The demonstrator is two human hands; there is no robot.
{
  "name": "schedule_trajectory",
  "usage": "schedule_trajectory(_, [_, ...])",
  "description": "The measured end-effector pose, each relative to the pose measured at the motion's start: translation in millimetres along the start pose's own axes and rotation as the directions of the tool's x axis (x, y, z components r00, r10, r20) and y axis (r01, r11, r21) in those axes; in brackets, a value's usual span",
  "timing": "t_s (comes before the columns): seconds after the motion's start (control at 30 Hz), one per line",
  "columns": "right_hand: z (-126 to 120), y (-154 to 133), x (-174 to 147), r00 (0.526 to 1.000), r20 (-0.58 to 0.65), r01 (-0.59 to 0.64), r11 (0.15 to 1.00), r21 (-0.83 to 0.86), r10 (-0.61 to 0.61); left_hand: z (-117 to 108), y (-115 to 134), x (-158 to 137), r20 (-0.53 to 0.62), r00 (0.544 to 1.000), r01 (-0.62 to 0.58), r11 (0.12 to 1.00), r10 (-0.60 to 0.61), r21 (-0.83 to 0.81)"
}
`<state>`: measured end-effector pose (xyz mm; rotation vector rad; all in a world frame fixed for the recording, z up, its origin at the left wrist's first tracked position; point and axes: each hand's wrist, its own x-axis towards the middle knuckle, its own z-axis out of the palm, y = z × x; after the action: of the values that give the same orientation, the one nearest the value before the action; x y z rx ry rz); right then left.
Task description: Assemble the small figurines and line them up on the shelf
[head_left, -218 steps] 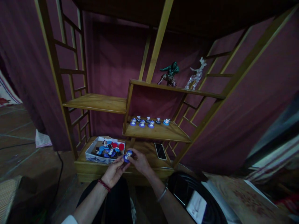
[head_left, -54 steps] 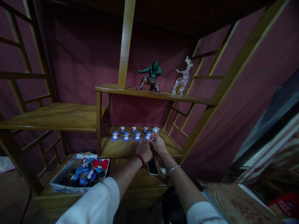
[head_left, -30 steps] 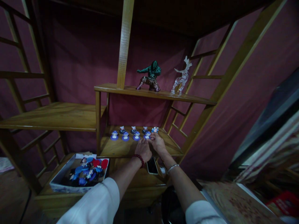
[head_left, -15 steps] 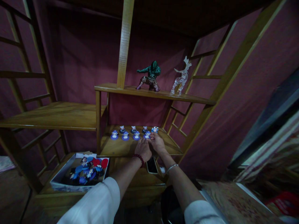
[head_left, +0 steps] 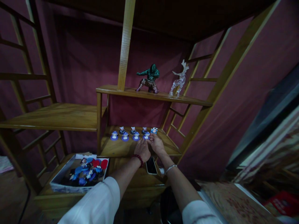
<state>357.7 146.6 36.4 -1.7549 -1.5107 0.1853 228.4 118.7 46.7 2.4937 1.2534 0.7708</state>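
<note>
On one shelf (head_left: pixel 123 151), two rows of four figurines (head_left: pixel 125 136).

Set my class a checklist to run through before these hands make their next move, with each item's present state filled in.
1. Four purple figurines upright in the front row: ok.
2. Right hand gripping the rightmost purple figurine: cannot tell; its fingertips are at the figurine's right side.
3. Left hand off that figurine: cannot tell; its fingertips are just in front.
4. Green figure and clear deer on the upper shelf: ok.
5. Box and phone on the lower board: ok.
</note>
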Motion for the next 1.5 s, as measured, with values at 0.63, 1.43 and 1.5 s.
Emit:
schedule_trajectory(0.63, [-14.9,-19.3,-30.1,0.992,-0.100,-0.081,0.997,-0.016,0.079,-8.1,-0.4,-17.3,-0.120,0.992,-0.052,0.994,0.040,-0.100])
schedule_trajectory(1.43, [-17.5,-51.9,-86.6,0.998,-0.022,0.055,0.985,-0.164,-0.059,-36.3,9.0,-68.6,-0.083,0.993,-0.096,0.990,0.087,-0.108])
schedule_trajectory(1.5, [-16.2,-53.4,-91.6,0.996,-0.028,0.077,0.979,-0.191,-0.084,-37.1,7.7,-74.2,-0.092,0.990,-0.112,0.989,0.103,-0.098])
